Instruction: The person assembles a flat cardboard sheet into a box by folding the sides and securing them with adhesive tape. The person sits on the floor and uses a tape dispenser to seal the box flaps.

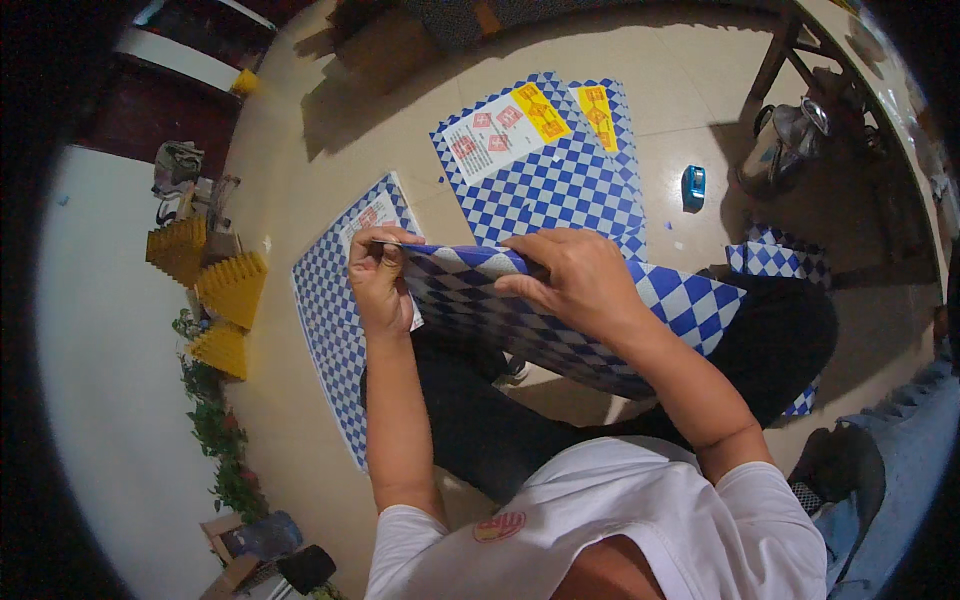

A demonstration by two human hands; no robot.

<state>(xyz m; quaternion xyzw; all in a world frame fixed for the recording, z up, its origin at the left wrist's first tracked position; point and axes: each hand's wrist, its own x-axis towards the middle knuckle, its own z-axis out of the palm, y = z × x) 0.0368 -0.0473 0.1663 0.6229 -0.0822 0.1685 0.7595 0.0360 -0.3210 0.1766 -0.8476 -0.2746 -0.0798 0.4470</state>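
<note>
Now, both hands are clamped on the upper edge of a blue-and-white checkered sheet (525, 322), held up over the lap!
Here's the left hand (380, 280), thumb and fingers pinched together on the sheet's left corner, while the right hand (585, 275) grips farther along that edge, thumb on the near side, fingers over the top. Black trousers (480, 410) show underneath the sheet; left of it, a labelled checkered panel (325, 310) lies on the tiled floor (280, 400). Beyond the sheet, two overlapping checkered panels (560, 195), and past its right end, a small blue-cased object (693, 188). Well left of it, yellow pleated pieces (232, 288)!
</note>
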